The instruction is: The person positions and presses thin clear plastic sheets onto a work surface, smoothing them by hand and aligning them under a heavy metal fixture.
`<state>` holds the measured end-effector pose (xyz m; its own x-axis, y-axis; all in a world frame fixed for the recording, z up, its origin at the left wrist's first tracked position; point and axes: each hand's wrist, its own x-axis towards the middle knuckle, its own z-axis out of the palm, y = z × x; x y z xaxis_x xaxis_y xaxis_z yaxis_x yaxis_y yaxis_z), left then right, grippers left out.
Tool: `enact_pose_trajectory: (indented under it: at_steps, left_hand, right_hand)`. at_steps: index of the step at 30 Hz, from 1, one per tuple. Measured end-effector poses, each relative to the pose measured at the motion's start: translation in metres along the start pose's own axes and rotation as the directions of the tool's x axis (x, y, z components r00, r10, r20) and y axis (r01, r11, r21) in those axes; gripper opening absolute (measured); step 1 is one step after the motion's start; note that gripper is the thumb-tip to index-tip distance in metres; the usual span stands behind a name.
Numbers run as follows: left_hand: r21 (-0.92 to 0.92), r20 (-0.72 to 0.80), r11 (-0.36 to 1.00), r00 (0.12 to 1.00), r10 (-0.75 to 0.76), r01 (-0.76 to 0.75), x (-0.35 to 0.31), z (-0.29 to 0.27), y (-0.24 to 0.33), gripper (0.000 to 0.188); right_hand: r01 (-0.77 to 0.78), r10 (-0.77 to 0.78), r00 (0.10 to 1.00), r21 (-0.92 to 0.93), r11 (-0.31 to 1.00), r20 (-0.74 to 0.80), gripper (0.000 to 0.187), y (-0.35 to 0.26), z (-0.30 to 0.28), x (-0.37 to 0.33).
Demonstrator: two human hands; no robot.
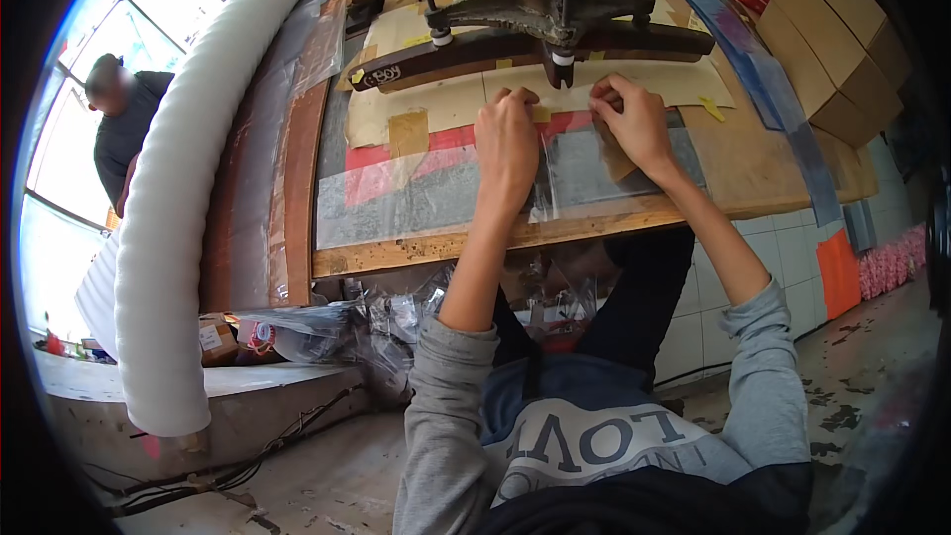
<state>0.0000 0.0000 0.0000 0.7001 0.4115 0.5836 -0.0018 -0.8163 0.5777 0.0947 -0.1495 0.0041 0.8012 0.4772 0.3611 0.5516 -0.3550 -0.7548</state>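
Observation:
My left hand [507, 151] is closed over the board's near part, knuckles up and fingertips curled. Whatever its fingers hold, if anything, is hidden. To its right, my right hand [639, 124] is pinched, thumb against fingers; what is between them is too small to make out. Both hands are just in front of a dark metal press head [555, 18] with a long bar and black knobs. Beneath them lie a cream card sheet [421, 104], a red strip [451, 147] and clear film over a grey surface [381, 216]. Brown tape [407, 139] sticks to the sheet left of my hands.
A thick white foam roll [168, 208] stands along the left side. Cardboard boxes [827, 35] and a blue strip [738, 35] line the right. The board's wooden edge [416, 256] is nearest me. Another person [129, 119] is at the far left.

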Motion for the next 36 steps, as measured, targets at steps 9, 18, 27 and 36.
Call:
enact_pose_trajectory:
  at_steps: [9, 18, 27, 36]
  left_hand:
    - [0.082, 0.044, 0.995, 0.997, 0.060, -0.063, 0.010, 0.009, -0.014, 0.015]
    - [0.351, 0.165, 0.917, 0.977, 0.138, -0.189, -0.014, -0.005, 0.005, 0.025]
    - [0.528, 0.206, 0.812, 0.965, 0.161, -0.248, -0.002, -0.001, -0.004, 0.039]
    - [0.578, 0.163, 0.792, 0.978, 0.128, -0.199, 0.008, 0.003, -0.012, 0.034]
  right_hand:
    - [0.256, -0.276, 0.959, -0.236, 0.938, -0.058, 0.013, 0.014, 0.015, 0.017]
    - [0.222, -0.247, 0.966, -0.247, 0.943, -0.074, 0.013, 0.020, 0.014, 0.018]
    - [0.243, -0.261, 0.963, -0.646, 0.724, 0.070, 0.028, 0.013, 0.013, 0.016]
    - [0.263, -0.354, 0.935, -0.619, 0.740, -0.026, 0.023, 0.015, 0.021, 0.016]
